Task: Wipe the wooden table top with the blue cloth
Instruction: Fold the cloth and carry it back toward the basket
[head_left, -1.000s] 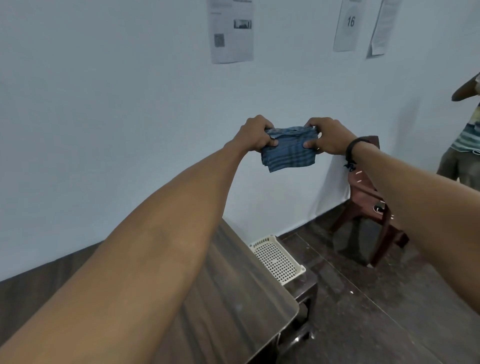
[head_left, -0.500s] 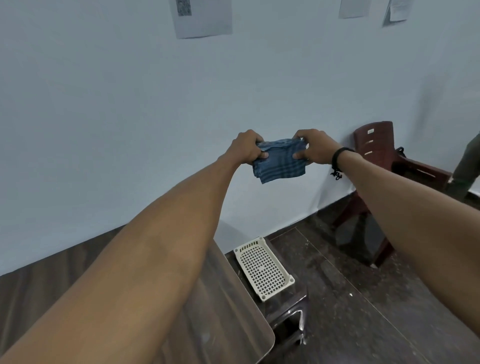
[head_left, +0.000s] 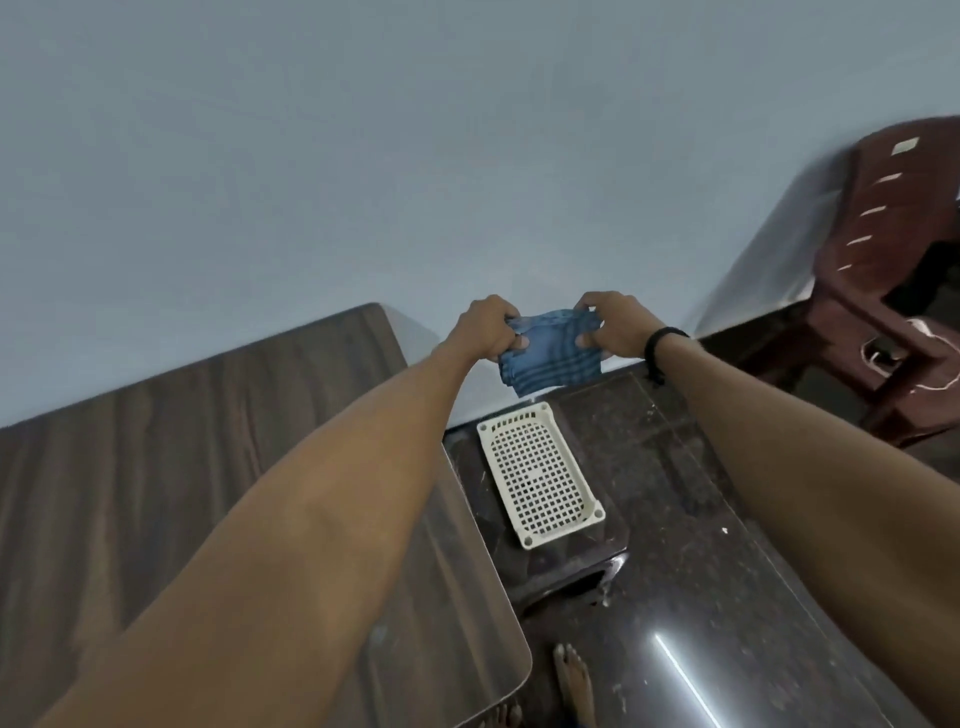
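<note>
A folded blue checked cloth (head_left: 550, 358) hangs in the air between my two hands, out past the table's right edge. My left hand (head_left: 485, 332) grips its left end and my right hand (head_left: 613, 325), with a black band on the wrist, grips its right end. The dark wooden table top (head_left: 156, 467) spreads across the lower left, under my left forearm. The cloth does not touch the table.
A white perforated plastic basket (head_left: 540, 475) sits on a low dark stool (head_left: 587, 551) right of the table, below the cloth. A dark red plastic chair (head_left: 883, 270) stands at the far right against the pale wall. My bare feet show on the glossy dark floor.
The view has tilted down, so the table, basket and floor fill more of it. Both hands have lowered with the cloth, still gripping its ends. The wall papers have left the view.
</note>
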